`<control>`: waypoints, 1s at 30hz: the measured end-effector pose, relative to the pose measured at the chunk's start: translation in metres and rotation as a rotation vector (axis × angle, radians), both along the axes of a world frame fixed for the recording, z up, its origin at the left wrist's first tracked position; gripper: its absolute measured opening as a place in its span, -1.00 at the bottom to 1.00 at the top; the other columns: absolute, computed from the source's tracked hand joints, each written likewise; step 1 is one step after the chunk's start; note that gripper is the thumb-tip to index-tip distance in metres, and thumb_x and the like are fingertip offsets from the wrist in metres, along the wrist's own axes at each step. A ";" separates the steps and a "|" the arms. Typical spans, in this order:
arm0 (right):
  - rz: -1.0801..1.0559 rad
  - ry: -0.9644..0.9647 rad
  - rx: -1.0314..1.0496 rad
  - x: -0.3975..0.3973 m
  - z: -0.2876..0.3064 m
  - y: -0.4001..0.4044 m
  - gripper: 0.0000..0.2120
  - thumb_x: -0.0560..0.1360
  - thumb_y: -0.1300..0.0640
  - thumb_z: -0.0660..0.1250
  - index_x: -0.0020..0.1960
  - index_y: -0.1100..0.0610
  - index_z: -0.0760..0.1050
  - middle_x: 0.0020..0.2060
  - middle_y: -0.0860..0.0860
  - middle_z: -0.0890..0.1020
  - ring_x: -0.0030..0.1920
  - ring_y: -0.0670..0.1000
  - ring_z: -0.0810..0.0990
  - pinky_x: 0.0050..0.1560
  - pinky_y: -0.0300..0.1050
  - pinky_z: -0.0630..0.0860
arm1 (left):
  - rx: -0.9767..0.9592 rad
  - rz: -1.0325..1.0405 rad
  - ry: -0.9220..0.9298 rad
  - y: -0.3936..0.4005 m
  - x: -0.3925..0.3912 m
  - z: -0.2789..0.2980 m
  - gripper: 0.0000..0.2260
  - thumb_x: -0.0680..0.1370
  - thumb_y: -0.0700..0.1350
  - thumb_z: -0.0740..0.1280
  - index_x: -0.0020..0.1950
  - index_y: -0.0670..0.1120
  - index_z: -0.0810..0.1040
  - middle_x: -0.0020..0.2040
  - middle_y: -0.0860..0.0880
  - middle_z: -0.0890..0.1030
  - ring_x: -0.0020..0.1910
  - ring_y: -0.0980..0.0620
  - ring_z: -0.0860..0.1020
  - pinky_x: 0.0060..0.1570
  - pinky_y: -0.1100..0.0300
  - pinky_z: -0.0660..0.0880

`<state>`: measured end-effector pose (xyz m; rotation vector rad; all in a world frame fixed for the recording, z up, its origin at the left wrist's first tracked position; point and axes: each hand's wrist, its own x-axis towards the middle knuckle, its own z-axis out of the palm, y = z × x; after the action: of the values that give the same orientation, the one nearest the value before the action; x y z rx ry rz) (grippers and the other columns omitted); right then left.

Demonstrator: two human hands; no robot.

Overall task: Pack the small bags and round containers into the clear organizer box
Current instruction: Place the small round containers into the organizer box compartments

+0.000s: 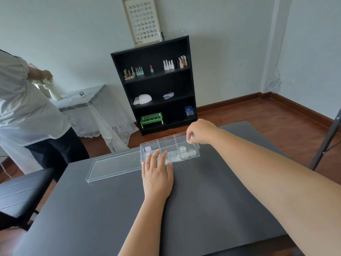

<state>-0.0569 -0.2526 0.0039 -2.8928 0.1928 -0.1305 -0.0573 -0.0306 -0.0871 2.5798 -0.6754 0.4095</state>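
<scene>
- far left, a second person in a white shirt and dark trousers is standing turned away, next to a side table draped in a pale lace cloth; a black padded chair is sitting at the left edge of the dark grey tabletop
- on the tabletop, a flat clear plastic lid is lying just beside the left end of the clear rectangular organizer box with dividers; the two look like they're touching or nearly so, can't quite tell
- the left hand is lying open and flat, palm down on the table, fingers spread; the fingertips are pressing against the box's near wall around the left and middle sections
- inside the box, a small pale bag with a lilac patch is sitting in the left compartment; more small clear bags are lying in the middle one, kinda hard to count
- three small round clear containers with pale contents are sitting in the right compartment, clustered close together
- the right hand is hovering over the far right corner of the box, fingers pinched around another small round clear container; it's being held just above that right compartment
- behind it all, a black bookshelf with nail polish bottles is standing against the wall; a framed board is leaning on top
</scene>
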 end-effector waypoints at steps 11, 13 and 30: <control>0.019 0.243 -0.040 0.010 -0.003 0.014 -0.89 0.48 0.14 0.40 -0.07 0.12 0.70 -0.11 0.02 0.71 -0.13 0.04 0.65 -0.22 -0.16 0.52 | 0.020 0.001 -0.008 0.000 0.001 -0.001 -0.61 0.63 0.06 0.08 0.46 0.10 0.30 0.53 0.02 0.26 0.54 -0.05 0.07 0.49 -0.05 -0.03; 0.025 0.236 -0.020 0.009 -0.001 0.012 -0.87 0.49 0.15 0.38 -0.04 0.10 0.70 -0.07 0.01 0.71 -0.12 0.02 0.65 -0.21 -0.17 0.53 | -0.020 0.005 -0.008 0.000 0.001 -0.001 -0.61 0.63 0.05 0.11 0.46 0.09 0.30 0.53 0.01 0.23 0.54 -0.05 0.05 0.49 -0.04 -0.03; 0.007 -0.565 0.346 -0.100 -0.062 0.035 -0.76 0.43 0.41 0.32 -0.15 0.13 0.67 -0.23 0.00 0.62 -0.30 -0.04 0.47 -0.28 -0.12 0.47 | 0.019 0.436 0.183 0.146 0.047 0.000 -0.73 0.54 -0.08 0.19 0.19 0.08 0.54 0.29 -0.11 0.49 0.43 -0.15 0.22 0.41 -0.13 0.05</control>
<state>-0.1565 -0.2175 -0.0580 -2.3982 0.0882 -0.8105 -0.0108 0.1156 -0.0872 2.7325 -0.0493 0.2928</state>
